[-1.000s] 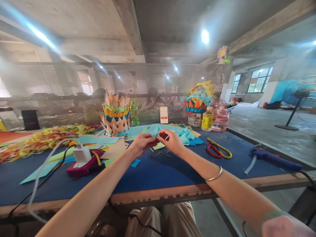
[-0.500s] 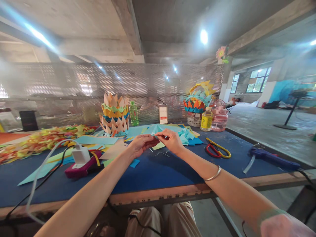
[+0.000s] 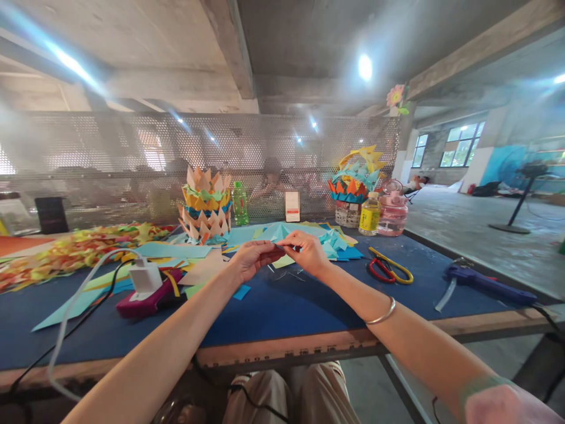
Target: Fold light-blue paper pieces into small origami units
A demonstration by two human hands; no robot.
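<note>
My left hand [image 3: 256,259] and my right hand [image 3: 306,252] meet above the blue tabletop, fingertips almost touching. Both pinch a folded light blue paper piece [image 3: 279,232], whose pointed top rises above the fingers; its lower part is hidden by them. Just right of my right hand are more folded light blue pieces [image 3: 333,241]. Loose paper sheets [image 3: 176,251] lie to the left of my left hand. Farther right rest the scissors [image 3: 391,268] with red and yellow handles.
Stacked paper crowns [image 3: 205,206] stand at the back left beside a green bottle [image 3: 239,203]. A purple power strip [image 3: 148,297] with cables lies left. Yellow [image 3: 369,215] and pink [image 3: 392,213] bottles stand back right; a blue glue gun [image 3: 485,284] lies at the right edge.
</note>
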